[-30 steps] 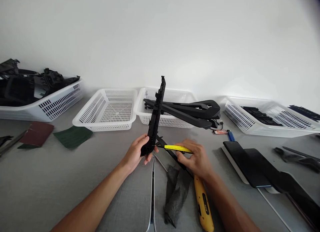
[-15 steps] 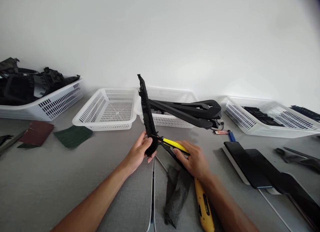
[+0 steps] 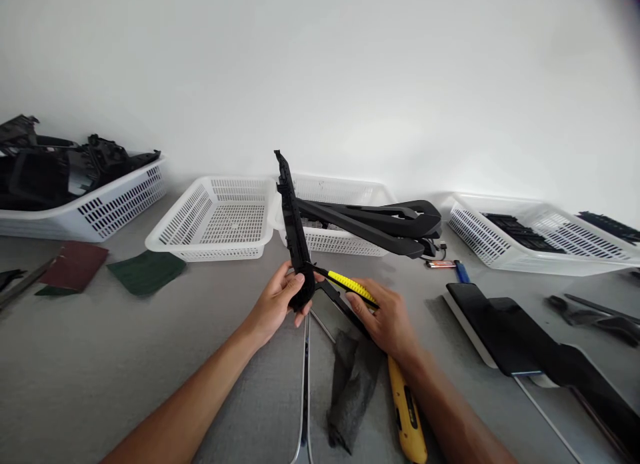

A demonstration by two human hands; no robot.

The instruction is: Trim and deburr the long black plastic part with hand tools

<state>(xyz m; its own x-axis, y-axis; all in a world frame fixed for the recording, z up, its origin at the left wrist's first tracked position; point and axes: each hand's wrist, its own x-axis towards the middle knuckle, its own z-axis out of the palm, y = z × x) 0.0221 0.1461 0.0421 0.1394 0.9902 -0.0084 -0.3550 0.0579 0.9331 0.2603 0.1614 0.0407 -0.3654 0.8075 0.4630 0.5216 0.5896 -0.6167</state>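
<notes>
My left hand (image 3: 280,294) is closed around the lower end of a long black plastic trim piece (image 3: 295,231), which stands nearly upright with clips along its edge. My right hand (image 3: 383,317) grips a slim tool with a ribbed yellow handle (image 3: 350,285) and a thin black front end. That tip reaches the trim piece just above my left thumb; its exact shape is too small to tell. Below the yellow handle runs a narrow black bar (image 3: 345,309), partly hidden by my right hand. Whether it belongs to the tool I cannot tell.
A yellow power tool (image 3: 407,411) and a dark grey cloth (image 3: 353,391) lie by my right forearm. Behind, a white basket (image 3: 345,241) carries several black trim pieces (image 3: 380,221). Another white basket (image 3: 210,251) stands left of it. Phones (image 3: 490,324) and sandpaper sheets (image 3: 75,265) flank the workspace.
The yellow-handled tool's tip has shifted slightly up and left against the trim piece, separating more from the black bar. My left hand has barely moved.
</notes>
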